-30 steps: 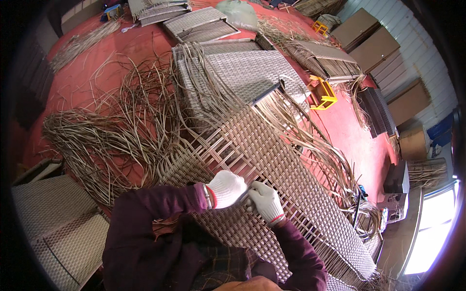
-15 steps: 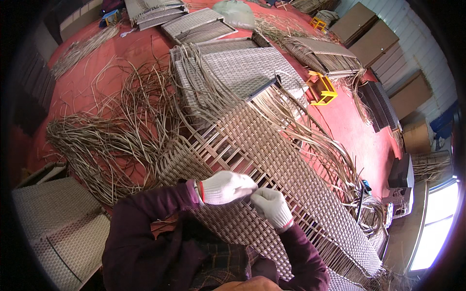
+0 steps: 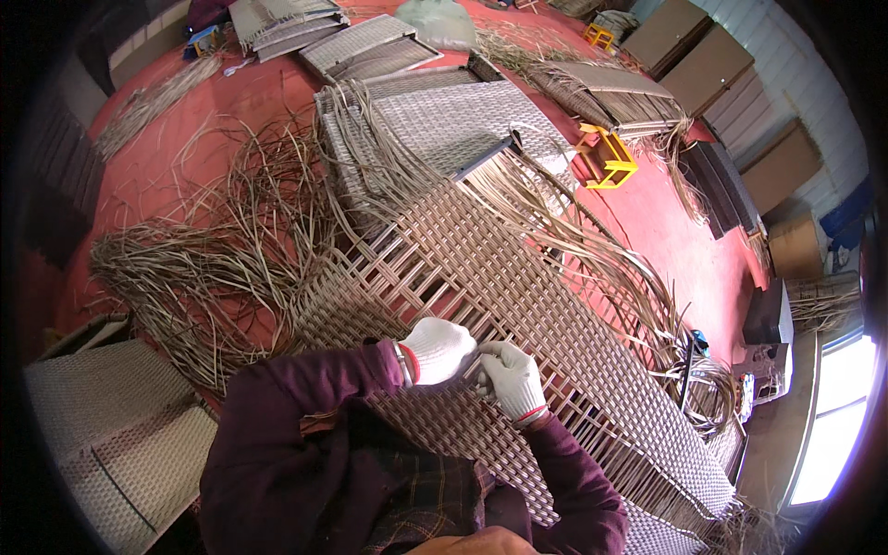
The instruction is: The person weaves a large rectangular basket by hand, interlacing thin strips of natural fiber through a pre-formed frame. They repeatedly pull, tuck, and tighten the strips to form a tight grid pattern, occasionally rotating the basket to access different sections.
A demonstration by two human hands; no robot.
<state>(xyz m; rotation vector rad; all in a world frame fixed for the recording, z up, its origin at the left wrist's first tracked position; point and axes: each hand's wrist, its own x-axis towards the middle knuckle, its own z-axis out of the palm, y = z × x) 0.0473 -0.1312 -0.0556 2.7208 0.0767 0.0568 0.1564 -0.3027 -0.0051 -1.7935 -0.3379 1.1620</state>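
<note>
A woven wicker panel (image 3: 536,268) of brown-grey flat strands lies slanting in front of me, with a band of open, unwoven slots along its middle. Both of my hands wear white knit gloves and meet over this band. My left hand (image 3: 438,351) is closed, knuckles up, its fingertips turned toward the other hand. Close beside it, my right hand (image 3: 512,379) has its thumb and fingers pinched together. Whatever thin strand may lie between the fingers is too small to make out. Long loose strands (image 3: 592,250) trail from the panel's far edge.
A tangled heap of strands (image 3: 203,268) spreads on the red floor at left. Another woven panel (image 3: 462,120) lies beyond mine. A yellow stool (image 3: 608,159) stands at far right. More woven panels (image 3: 120,435) rest at near left. Brown boards (image 3: 708,69) lean on the wall.
My left hand has turned to a more upright fist. The right hand has shifted slightly up and left, still pinched. The whole view has moved a little.
</note>
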